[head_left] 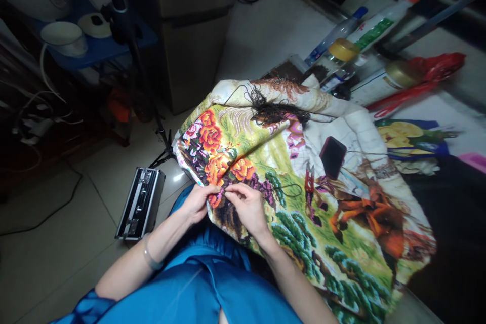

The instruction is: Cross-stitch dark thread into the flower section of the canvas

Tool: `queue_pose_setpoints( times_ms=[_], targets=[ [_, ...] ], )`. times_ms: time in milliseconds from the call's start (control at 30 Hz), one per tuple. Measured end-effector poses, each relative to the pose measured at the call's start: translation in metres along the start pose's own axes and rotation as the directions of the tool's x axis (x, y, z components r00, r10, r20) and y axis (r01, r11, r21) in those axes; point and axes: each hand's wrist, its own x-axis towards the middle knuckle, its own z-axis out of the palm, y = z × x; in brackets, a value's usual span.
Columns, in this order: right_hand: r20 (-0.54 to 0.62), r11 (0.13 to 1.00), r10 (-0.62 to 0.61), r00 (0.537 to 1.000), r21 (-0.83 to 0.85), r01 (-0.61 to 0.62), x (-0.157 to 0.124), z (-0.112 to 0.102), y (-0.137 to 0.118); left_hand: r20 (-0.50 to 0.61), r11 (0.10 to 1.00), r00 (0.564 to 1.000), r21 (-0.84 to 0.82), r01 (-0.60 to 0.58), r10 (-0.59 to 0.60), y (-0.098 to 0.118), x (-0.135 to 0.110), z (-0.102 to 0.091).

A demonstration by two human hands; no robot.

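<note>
A large embroidered cloth [258, 147] with flowers, trees and brown figures spreads over my lap and the table. My left hand [198, 202] is closed on its near left edge, thumb on top beside the orange and pink flowers. Just to the right, my right hand [246, 205] hovers at the cloth with fingertips pinched together; whatever is between them is too small to make out. A dark thread loop [292, 191] lies right of that hand. Red thread snips [309, 182] rest on the cloth, and a dark phone-like slab [333, 157] lies beyond them. A tangle of black thread [277, 109] sits near the far fold.
Bottles [336, 35], a gold-lidded jar [343, 50] and a red plastic bag [436, 73] stand at the back right. On the floor at left is a black and silver case [140, 202], near a tripod stand [132, 45]. A white pot [64, 38] sits on a blue stool [79, 61].
</note>
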Motion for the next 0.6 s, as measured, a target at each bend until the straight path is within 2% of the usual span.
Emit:
queue_pose_setpoints(
  times_ms=[167,267,367,533,600],
  targets=[
    [0.044,0.995,-0.053,0.998,-0.087,0.057,-0.002,-0.004,-0.002,0.002,0.999,0.999,-0.011,-0.039,0.039,-0.001,-0.002,0.002],
    [0.095,0.975,-0.111,0.989,-0.184,0.126,-0.002,-0.008,-0.005,0.028,0.998,0.998,-0.03,-0.053,0.054,0.0,-0.005,0.004],
    [0.093,0.95,-0.159,0.983,-0.256,0.178,0.0,-0.009,-0.011,0.06,0.997,0.995,-0.022,-0.078,0.079,0.002,-0.007,0.006],
    [0.156,0.827,-0.206,0.966,-0.5,0.257,0.008,0.005,-0.026,0.067,0.991,0.99,0.018,-0.129,0.127,0.004,-0.009,0.003],
    [0.194,0.826,-0.19,0.962,-0.499,0.264,0.012,0.01,-0.032,0.044,0.989,0.989,0.03,-0.143,0.142,0.004,-0.009,0.003]
  ],
)
